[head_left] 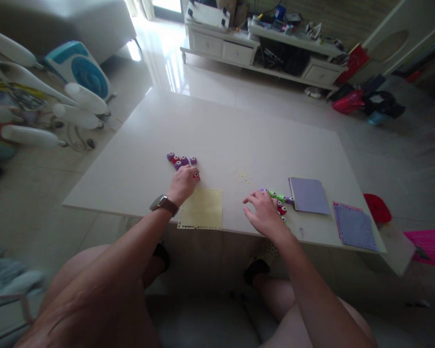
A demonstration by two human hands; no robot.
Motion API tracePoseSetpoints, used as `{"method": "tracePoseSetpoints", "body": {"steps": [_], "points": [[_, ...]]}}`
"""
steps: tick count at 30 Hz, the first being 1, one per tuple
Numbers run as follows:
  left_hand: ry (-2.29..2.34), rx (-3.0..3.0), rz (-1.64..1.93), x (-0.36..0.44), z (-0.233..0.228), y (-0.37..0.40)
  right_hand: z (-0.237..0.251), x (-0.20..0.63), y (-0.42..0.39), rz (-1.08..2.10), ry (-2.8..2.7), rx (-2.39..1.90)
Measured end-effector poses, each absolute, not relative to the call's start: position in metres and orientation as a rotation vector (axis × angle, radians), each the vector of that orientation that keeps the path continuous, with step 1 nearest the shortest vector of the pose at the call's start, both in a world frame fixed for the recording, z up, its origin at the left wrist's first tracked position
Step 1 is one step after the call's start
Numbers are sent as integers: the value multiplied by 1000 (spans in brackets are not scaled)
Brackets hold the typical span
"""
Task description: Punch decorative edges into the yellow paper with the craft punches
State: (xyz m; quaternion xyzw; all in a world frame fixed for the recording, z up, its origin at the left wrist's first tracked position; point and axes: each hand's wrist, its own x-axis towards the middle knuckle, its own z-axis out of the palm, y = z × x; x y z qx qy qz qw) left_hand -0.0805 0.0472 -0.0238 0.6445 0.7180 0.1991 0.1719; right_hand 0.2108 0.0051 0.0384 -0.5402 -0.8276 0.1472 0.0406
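Note:
My left hand, a watch on its wrist, has its fingers closed around a small red craft punch with a white top. Several purple and red punches lie in a cluster just beyond it. A yellow paper sheet with small holes along its near edge sits by that hand, slightly over the table edge. My right hand hovers with fingers apart at a second group of punches, green, purple and red, partly covering them. Whether its fingertips touch any punch is hard to tell.
Pale paper bits are scattered on the white table. A purple paper stack and another sheet stack with punched edges lie at the right. Beyond the table stand a TV cabinet and a blue fan.

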Motion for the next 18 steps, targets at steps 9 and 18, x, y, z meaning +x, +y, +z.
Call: {"method": "tracePoseSetpoints", "body": {"steps": [9,18], "points": [[1552,1112,890,-38,4,38,41,199,10,455,-2506,-1586],[1076,722,963,3,5,20,41,180,13,639,-2310,-1365]]}}
